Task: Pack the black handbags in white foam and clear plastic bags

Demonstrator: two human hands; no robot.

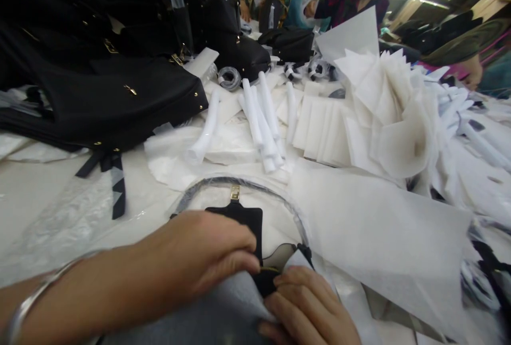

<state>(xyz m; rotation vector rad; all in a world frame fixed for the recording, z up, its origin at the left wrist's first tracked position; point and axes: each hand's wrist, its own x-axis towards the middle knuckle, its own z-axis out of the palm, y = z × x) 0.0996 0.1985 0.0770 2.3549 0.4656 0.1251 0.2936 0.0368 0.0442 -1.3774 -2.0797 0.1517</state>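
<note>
Looming at the left of the pale counter (27, 190) was a large black bag with gold studs (151, 89). Next, the left hand (215, 252) bent its fingers by the gold-toothed zip (270, 269) of a black handbag (264, 283), low at the middle; the right hand (307, 305) curled just beyond. I couldn't tell what either grip held. Rightward lay a broad white sheet (383, 222).

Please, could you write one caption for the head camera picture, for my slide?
Left hand and right hand beside a gold zipper, with white tubes and black bags beyond.
</note>
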